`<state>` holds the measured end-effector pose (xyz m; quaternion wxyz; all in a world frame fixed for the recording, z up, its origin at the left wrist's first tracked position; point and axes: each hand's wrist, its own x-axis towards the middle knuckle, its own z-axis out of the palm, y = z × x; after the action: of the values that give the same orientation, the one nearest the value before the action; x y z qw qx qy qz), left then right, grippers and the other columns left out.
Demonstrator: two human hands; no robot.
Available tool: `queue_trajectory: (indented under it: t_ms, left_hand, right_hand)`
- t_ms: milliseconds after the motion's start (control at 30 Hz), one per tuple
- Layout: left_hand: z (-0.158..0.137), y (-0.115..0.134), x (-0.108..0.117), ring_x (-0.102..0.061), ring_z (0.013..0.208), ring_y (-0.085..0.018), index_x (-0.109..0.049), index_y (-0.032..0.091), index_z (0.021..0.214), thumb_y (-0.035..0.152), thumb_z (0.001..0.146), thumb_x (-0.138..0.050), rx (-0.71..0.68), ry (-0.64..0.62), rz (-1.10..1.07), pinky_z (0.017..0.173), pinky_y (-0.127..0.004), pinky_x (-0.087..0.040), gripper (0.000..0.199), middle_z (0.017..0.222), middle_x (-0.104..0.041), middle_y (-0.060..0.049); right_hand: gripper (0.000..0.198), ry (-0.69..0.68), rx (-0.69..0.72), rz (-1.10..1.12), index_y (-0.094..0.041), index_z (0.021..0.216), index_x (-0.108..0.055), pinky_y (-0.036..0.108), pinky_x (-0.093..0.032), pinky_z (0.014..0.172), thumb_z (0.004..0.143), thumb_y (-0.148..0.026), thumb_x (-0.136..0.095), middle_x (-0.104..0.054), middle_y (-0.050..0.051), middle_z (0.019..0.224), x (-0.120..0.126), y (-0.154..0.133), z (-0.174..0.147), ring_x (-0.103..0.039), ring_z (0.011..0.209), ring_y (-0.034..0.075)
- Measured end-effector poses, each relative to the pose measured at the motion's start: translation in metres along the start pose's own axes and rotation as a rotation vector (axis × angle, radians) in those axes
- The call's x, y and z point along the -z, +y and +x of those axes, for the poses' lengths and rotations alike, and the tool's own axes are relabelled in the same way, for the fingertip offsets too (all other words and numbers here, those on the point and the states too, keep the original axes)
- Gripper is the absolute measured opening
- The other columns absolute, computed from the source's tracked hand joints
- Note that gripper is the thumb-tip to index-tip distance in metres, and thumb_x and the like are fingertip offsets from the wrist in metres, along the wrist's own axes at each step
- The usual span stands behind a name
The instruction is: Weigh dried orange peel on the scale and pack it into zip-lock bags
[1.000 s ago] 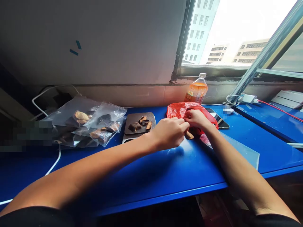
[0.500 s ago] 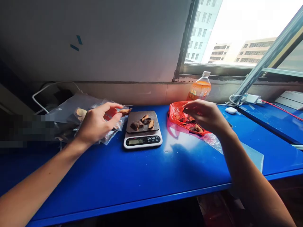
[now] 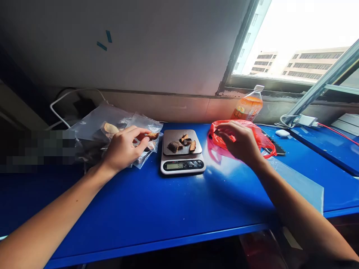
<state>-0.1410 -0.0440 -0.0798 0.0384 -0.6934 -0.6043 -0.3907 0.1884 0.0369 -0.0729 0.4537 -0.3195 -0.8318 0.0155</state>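
Note:
My left hand (image 3: 126, 145) pinches a dried brown slice (image 3: 153, 136) between thumb and fingers, just left of the kitchen scale (image 3: 183, 167). On the scale's metal plate lie several dark, rough dried pieces (image 3: 175, 146), and its display seems to read 90 or 9.0. Over the red plastic bag (image 3: 254, 130) is my right hand (image 3: 238, 140), closed at the fingertips on something small and dark that I cannot make out. The hand and the bag's folds hide most of what the bag holds.
Clear zip bags (image 3: 143, 121) with pale slices lie left of the scale. An orange drink bottle (image 3: 249, 102) stands behind the red bag. At right are a dark phone-like device (image 3: 277, 149), a white earphone case (image 3: 282, 133), a flat clear bag (image 3: 303, 186) and a charger (image 3: 307, 120).
The view has swung left, so everything sits further right. Against the scale, my left hand has drawn slightly left with its slice. The red bag's film now covers pieces that showed before.

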Motion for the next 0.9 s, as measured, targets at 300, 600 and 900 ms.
queue_trajectory:
  t_ms: [300, 600, 900]
  left_hand:
    - [-0.004, 0.008, 0.003, -0.064, 0.078, -0.020, -0.070, 0.023, 0.096, 0.037, 0.087, -0.055, -0.032, 0.003, 0.011, 0.077, -0.032, -0.051, 0.023, 0.098, -0.072, -0.001]
    - [-0.002, -0.001, 0.003, -0.065, 0.074, -0.019, -0.071, 0.018, 0.098, 0.040, 0.087, -0.052, -0.053, -0.008, 0.073, 0.074, -0.033, -0.053, 0.032, 0.100, -0.072, -0.005]
    - [-0.003, 0.001, 0.002, -0.066, 0.079, -0.019, -0.071, 0.015, 0.098, 0.035, 0.089, -0.051, -0.096, -0.011, 0.088, 0.074, -0.031, -0.053, 0.029, 0.097, -0.073, -0.006]
  right_hand:
    - [0.028, 0.496, -0.433, 0.047, -0.012, 0.100, -0.073, 0.037, -0.058, 0.065, 0.080, -0.032, -0.070, -0.074, 0.012, 0.084, 0.048, 0.078, -0.008, -0.070, 0.067, 0.021]
    - [0.037, 0.442, -0.449, -0.025, -0.013, 0.111, -0.072, 0.040, -0.058, 0.078, 0.076, -0.025, -0.069, -0.076, 0.009, 0.084, 0.048, 0.083, -0.006, -0.072, 0.075, 0.022]
    - [0.007, -0.005, -0.118, 0.089, -0.018, 0.079, -0.071, 0.029, -0.053, 0.067, 0.080, -0.019, -0.064, -0.074, 0.004, 0.079, 0.015, 0.027, 0.002, -0.067, 0.071, 0.016]
